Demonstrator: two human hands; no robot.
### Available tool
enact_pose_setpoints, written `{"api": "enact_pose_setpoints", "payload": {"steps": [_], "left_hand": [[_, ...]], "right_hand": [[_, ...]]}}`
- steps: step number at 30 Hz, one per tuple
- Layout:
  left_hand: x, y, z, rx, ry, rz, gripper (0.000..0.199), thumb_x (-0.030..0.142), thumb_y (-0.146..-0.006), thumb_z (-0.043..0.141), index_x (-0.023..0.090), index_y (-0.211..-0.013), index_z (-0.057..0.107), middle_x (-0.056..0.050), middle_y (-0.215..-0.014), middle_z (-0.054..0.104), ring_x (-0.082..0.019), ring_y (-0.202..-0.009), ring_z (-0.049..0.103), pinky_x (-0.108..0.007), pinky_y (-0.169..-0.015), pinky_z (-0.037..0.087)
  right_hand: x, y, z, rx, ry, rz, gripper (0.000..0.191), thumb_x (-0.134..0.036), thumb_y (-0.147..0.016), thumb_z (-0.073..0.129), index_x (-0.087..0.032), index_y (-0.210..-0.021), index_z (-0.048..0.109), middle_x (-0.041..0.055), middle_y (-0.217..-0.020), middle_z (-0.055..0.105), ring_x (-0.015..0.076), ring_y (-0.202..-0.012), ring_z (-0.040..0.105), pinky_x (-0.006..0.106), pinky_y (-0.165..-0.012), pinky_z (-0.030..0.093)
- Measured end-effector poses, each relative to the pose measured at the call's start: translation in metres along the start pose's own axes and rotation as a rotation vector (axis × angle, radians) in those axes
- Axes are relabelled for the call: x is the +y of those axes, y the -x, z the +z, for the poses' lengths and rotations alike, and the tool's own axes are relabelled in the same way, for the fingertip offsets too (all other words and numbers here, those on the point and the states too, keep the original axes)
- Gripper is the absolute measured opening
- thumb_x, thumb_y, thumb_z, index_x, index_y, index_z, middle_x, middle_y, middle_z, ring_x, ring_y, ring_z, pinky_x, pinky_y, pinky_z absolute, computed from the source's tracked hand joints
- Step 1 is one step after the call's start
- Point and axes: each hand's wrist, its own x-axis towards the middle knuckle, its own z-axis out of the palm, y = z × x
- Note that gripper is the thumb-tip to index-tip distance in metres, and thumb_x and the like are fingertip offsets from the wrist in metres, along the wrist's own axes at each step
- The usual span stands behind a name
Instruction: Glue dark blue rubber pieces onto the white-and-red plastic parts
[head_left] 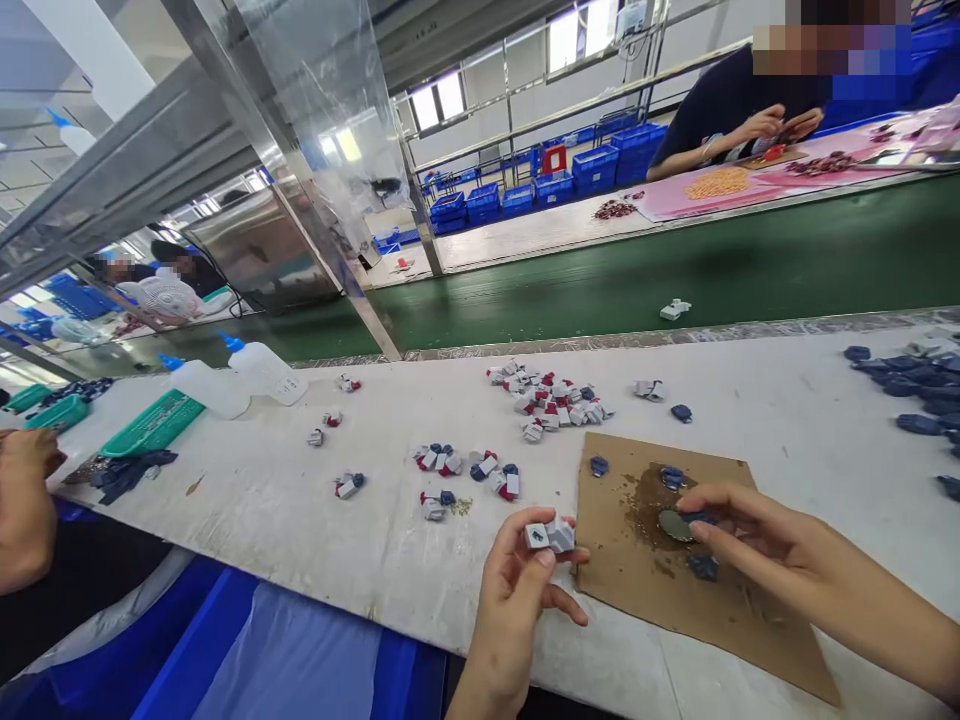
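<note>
My left hand [517,590] pinches a white and grey plastic piece [551,535] between thumb and fingers, at the left edge of a brown cardboard sheet [772,640]. Over the cardboard, my right hand [757,540] closes thumb and fingertips on a small dark blue piece [702,517], beside a round grey-green disc [676,525] on a wet stain. Other dark blue pieces [673,477] lie around the disc. Behind the cardboard is a heap of white, red and blue pieces [551,400]. Smaller clusters [495,474] sit to the left of my left hand.
White bottles with blue caps [266,372] and a green basket [154,425] stand at the left, near another person's arm [26,510]. Many dark blue pieces [919,385] lie at the right. Beyond the table runs a green belt [585,270], with a person working across it.
</note>
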Motion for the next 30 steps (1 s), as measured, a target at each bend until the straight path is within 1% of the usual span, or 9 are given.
{"api": "enact_pose_setpoints", "payload": {"steps": [3,8,12,14,16,19,24,27,30], "left_hand": [[-0.001,0.001,0.0,-0.077,0.124,-0.093,0.034,0.041,-0.074,0.08,0.027,-0.105,0.072,-0.006,-0.097,0.07,-0.017,-0.076,0.068,-0.018,-0.042,0.053],[0.001,0.0,0.001,-0.083,0.23,-0.188,0.04,0.043,-0.075,0.078,0.021,-0.108,0.075,-0.007,-0.1,0.068,-0.011,-0.068,0.063,-0.014,-0.037,0.05],[0.0,-0.001,0.002,0.105,0.243,-0.188,0.049,0.021,-0.069,0.086,0.028,-0.116,0.071,-0.006,-0.111,0.071,-0.016,-0.093,0.071,-0.018,-0.066,0.061],[-0.002,-0.002,0.001,0.145,0.267,-0.192,0.044,0.019,-0.068,0.087,0.023,-0.11,0.074,-0.008,-0.112,0.073,-0.018,-0.102,0.07,-0.02,-0.078,0.06],[-0.002,-0.001,0.0,0.127,0.279,-0.187,0.034,0.022,-0.066,0.088,0.019,-0.098,0.077,-0.009,-0.109,0.074,-0.017,-0.101,0.07,-0.021,-0.082,0.058],[0.002,0.004,0.001,0.139,0.286,-0.136,0.035,0.026,-0.061,0.091,0.022,-0.094,0.079,-0.005,-0.096,0.076,-0.015,-0.09,0.071,-0.024,-0.084,0.058],[0.009,0.014,0.008,0.302,0.225,-0.05,0.045,0.034,-0.052,0.094,0.029,-0.095,0.08,0.002,-0.071,0.07,-0.007,-0.063,0.064,-0.015,-0.06,0.054],[0.01,0.015,0.011,0.295,0.204,-0.034,0.045,0.038,-0.05,0.094,0.027,-0.09,0.08,0.001,-0.074,0.07,-0.007,-0.064,0.063,-0.013,-0.055,0.051],[0.01,0.014,0.013,0.287,0.197,-0.036,0.044,0.039,-0.048,0.095,0.024,-0.087,0.08,-0.001,-0.078,0.072,-0.008,-0.066,0.064,-0.013,-0.055,0.05]], "right_hand": [[0.009,-0.003,-0.002,-0.112,0.031,0.001,0.046,-0.066,-0.086,0.048,-0.029,-0.107,0.065,0.0074,-0.102,0.071,0.0236,-0.07,0.064,0.032,-0.051,0.045],[0.016,-0.005,-0.004,-0.101,0.065,0.006,0.043,-0.061,-0.089,0.049,-0.027,-0.112,0.06,0.0066,-0.097,0.071,0.024,-0.076,0.067,0.032,-0.056,0.051],[0.014,-0.004,-0.003,-0.11,0.14,-0.061,0.038,-0.057,-0.091,0.048,-0.028,-0.108,0.066,0.0058,-0.107,0.071,0.0225,-0.073,0.066,0.033,-0.058,0.051],[0.014,-0.005,-0.002,-0.082,0.194,-0.104,0.038,-0.054,-0.092,0.046,-0.028,-0.111,0.066,0.0056,-0.109,0.071,0.0228,-0.074,0.067,0.034,-0.062,0.051],[0.015,-0.006,-0.002,-0.053,0.258,-0.122,0.041,-0.053,-0.093,0.044,-0.026,-0.114,0.065,0.0064,-0.103,0.072,0.0225,-0.069,0.066,0.036,-0.064,0.051],[0.019,-0.009,-0.002,-0.036,0.293,-0.147,0.042,-0.054,-0.092,0.044,-0.024,-0.111,0.066,0.0062,-0.091,0.073,0.0211,-0.061,0.063,0.035,-0.058,0.05],[0.017,-0.01,-0.003,-0.058,0.063,-0.104,0.039,-0.06,-0.087,0.054,-0.026,-0.1,0.069,0.0052,-0.094,0.072,0.0189,-0.064,0.065,0.03,-0.054,0.051],[0.006,-0.006,-0.008,-0.125,-0.172,0.079,0.043,-0.062,-0.082,0.062,-0.024,-0.101,0.067,0.005,-0.081,0.069,0.0168,-0.056,0.061,0.029,-0.05,0.052],[-0.005,-0.003,-0.014,-0.155,-0.363,0.166,0.042,-0.06,-0.075,0.073,-0.021,-0.092,0.067,0.0082,-0.093,0.069,0.0158,-0.057,0.062,0.031,-0.053,0.057]]}}
